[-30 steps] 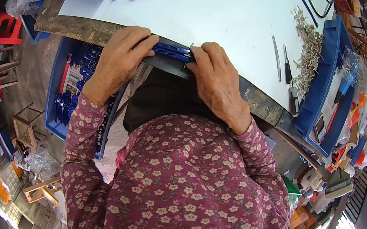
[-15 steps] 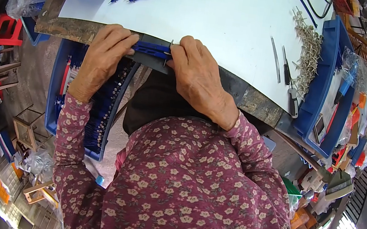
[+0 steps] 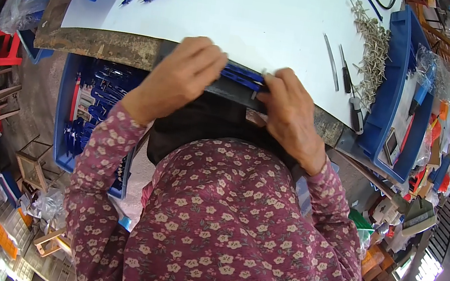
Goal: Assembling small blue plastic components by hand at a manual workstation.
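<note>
Head view: white table top point(image 3: 263, 20) with worn near edge, cluttered floor around. We pinch blue plastic part point(image 3: 242, 76) at that edge — left hand point(image 3: 179, 80) closed over one end, right hand point(image 3: 291, 112) gripping other, likely bracing it against table. Metal pins point(image 3: 370, 51), screwdriver point(image 3: 351, 89) lie to right, well apart; blue bin point(image 3: 89, 117) below left — nothing blocks hands.

We press our left hand point(image 3: 184, 72) and right hand point(image 3: 291, 112) onto a blue plastic part point(image 3: 243, 76) at the near edge of the white table point(image 3: 263, 20); metal pins point(image 3: 372, 52) lie beside a blue bin point(image 3: 398, 95).
</note>
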Demonstrator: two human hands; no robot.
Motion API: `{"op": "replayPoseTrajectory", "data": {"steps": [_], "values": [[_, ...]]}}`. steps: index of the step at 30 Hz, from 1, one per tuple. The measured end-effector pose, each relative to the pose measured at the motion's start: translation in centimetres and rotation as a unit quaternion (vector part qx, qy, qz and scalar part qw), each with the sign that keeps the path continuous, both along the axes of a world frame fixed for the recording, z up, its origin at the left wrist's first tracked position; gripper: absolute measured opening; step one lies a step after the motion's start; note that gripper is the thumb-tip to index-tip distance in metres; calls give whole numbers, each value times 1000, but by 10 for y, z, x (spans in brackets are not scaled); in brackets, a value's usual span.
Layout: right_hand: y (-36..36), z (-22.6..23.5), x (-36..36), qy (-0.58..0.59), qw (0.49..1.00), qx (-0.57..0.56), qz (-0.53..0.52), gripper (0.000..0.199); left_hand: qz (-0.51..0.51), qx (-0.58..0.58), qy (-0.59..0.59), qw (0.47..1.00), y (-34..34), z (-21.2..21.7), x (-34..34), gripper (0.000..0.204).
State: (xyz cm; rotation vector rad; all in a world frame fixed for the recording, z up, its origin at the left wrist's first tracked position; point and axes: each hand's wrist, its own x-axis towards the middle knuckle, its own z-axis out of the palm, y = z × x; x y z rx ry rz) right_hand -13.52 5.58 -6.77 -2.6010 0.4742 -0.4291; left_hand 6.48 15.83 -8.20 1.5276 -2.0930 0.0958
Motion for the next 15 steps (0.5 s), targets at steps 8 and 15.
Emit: {"op": "replayPoseTrajectory", "data": {"steps": [8,15], "values": [[9,-1,15,-42,998,-36,8,37,35,-4,-18,999,13,7,17,35],[24,-19,75,-92,994,-20,59,27,139,56,79,986,54,1,54,38]]}}
